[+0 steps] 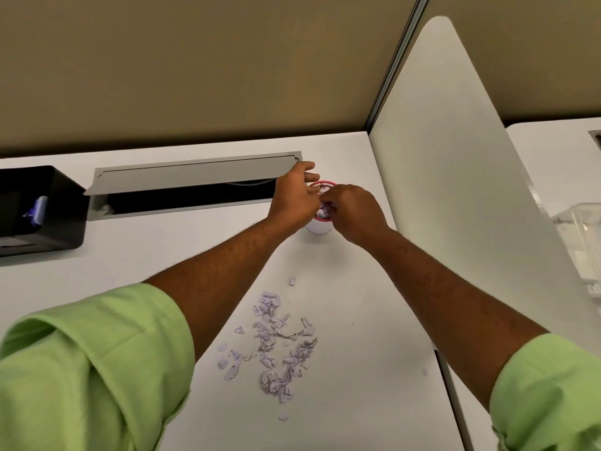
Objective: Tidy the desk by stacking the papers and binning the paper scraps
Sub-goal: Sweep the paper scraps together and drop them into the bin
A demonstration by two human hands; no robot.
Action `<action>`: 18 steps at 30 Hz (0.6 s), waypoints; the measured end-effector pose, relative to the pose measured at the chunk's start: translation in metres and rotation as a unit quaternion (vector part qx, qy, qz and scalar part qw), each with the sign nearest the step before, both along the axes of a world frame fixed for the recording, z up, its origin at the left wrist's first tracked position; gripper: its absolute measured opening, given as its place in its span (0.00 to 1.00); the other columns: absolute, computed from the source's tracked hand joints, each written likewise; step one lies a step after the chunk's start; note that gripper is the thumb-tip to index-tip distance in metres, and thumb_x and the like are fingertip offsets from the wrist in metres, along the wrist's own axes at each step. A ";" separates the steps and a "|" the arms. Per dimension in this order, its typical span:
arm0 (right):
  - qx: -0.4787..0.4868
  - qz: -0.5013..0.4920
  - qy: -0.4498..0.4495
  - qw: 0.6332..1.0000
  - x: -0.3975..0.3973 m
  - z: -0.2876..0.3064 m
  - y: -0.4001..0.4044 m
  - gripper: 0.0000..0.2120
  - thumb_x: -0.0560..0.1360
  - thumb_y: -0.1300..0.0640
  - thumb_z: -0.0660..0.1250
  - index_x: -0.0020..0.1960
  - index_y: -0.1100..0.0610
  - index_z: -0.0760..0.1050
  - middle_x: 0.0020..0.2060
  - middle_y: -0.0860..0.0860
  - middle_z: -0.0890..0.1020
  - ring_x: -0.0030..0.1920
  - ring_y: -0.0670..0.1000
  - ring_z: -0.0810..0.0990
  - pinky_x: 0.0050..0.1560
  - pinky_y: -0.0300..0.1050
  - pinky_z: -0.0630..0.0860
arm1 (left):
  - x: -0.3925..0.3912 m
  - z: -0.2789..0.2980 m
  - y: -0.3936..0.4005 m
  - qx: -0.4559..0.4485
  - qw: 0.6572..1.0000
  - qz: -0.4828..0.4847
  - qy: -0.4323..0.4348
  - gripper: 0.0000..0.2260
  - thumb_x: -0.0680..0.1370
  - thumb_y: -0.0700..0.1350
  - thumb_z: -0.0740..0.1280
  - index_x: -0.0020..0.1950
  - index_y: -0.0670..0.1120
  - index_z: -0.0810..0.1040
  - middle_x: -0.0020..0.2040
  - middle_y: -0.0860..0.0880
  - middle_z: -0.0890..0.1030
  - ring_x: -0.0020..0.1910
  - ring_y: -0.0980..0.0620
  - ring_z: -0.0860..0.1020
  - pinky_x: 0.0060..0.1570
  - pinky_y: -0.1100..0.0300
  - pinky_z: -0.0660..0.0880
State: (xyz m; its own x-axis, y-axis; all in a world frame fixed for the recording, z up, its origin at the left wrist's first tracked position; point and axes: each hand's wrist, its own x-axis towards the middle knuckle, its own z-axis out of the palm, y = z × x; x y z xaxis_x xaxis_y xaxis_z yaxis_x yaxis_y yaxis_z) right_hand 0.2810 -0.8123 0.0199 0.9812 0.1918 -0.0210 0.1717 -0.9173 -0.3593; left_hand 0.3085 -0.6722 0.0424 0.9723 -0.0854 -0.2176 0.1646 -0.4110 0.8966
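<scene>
White paper scraps point(276, 346) lie near the desk's point(162, 255) front edge; both hands meet over the small bin point(317, 227) by the back edge, the left hand point(294, 196) half open, the right hand point(351, 211) curled on scraps, likely dropping them; next comes another grab from the pile

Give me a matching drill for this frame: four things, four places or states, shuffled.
Things:
1. paper scraps
2. small bin
3. cable tray lid
4. black box

Places or states:
A. at the desk's far left edge
B. propped open at the back of the desk
C. under both hands, pink-rimmed
D. scattered loose on the near desk

Pairs: 1-D, 2-C, 3-B, 4-A
</scene>
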 end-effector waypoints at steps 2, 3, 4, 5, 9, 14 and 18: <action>-0.054 0.010 0.012 0.998 0.001 0.000 0.001 0.18 0.78 0.53 0.73 0.67 0.55 0.81 0.60 0.58 0.84 0.57 0.60 0.83 0.59 0.48 0.78 | 0.001 -0.003 0.006 -0.013 0.999 0.038 -0.010 0.20 0.76 0.33 0.68 0.68 0.42 0.73 0.58 0.44 0.81 0.56 0.48 0.81 0.55 0.55 0.80; -0.063 0.006 0.015 0.998 0.003 0.002 0.001 0.19 0.77 0.52 0.73 0.67 0.55 0.81 0.61 0.58 0.84 0.58 0.60 0.82 0.60 0.50 0.78 | 0.002 -0.005 0.009 -0.020 0.998 0.055 -0.014 0.17 0.76 0.33 0.68 0.65 0.42 0.75 0.55 0.45 0.82 0.54 0.49 0.81 0.53 0.56 0.81; -0.063 -0.005 0.013 0.998 0.006 0.005 0.001 0.19 0.77 0.52 0.74 0.66 0.55 0.81 0.62 0.58 0.83 0.59 0.60 0.82 0.60 0.50 0.77 | 0.002 -0.006 0.012 -0.027 0.997 0.072 -0.018 0.14 0.77 0.33 0.67 0.62 0.41 0.76 0.51 0.45 0.83 0.51 0.49 0.82 0.52 0.55 0.81; -0.060 -0.019 0.010 0.998 0.009 0.008 0.001 0.20 0.76 0.51 0.74 0.66 0.56 0.81 0.62 0.58 0.83 0.60 0.59 0.82 0.61 0.50 0.77 | 0.003 -0.008 0.015 -0.032 0.995 0.087 -0.021 0.12 0.77 0.32 0.66 0.60 0.41 0.77 0.48 0.45 0.84 0.49 0.49 0.83 0.52 0.53 0.81; -0.110 0.021 0.027 0.993 0.010 0.011 0.005 0.22 0.79 0.51 0.71 0.72 0.54 0.76 0.68 0.56 0.80 0.66 0.58 0.78 0.67 0.48 0.73 | -0.004 -0.015 0.027 -0.027 0.992 0.122 -0.028 0.09 0.78 0.32 0.64 0.55 0.42 0.78 0.45 0.46 0.84 0.45 0.50 0.83 0.53 0.52 0.81; -0.105 0.046 0.010 0.993 0.002 0.018 0.011 0.22 0.74 0.58 0.76 0.68 0.57 0.80 0.65 0.60 0.82 0.65 0.63 0.79 0.69 0.55 0.73 | -0.023 -0.028 0.049 0.004 0.993 0.119 -0.024 0.09 0.79 0.33 0.63 0.55 0.44 0.78 0.46 0.48 0.83 0.46 0.52 0.82 0.54 0.55 0.80; 0.019 -0.045 -0.166 0.985 -0.017 0.013 0.014 0.10 0.68 0.62 0.71 0.49 0.59 0.86 0.47 0.57 0.87 0.46 0.62 0.83 0.46 0.50 0.79 | -0.050 -0.043 0.076 0.051 0.995 0.072 -0.052 0.10 0.78 0.33 0.63 0.55 0.45 0.79 0.49 0.49 0.83 0.50 0.54 0.81 0.57 0.56 0.79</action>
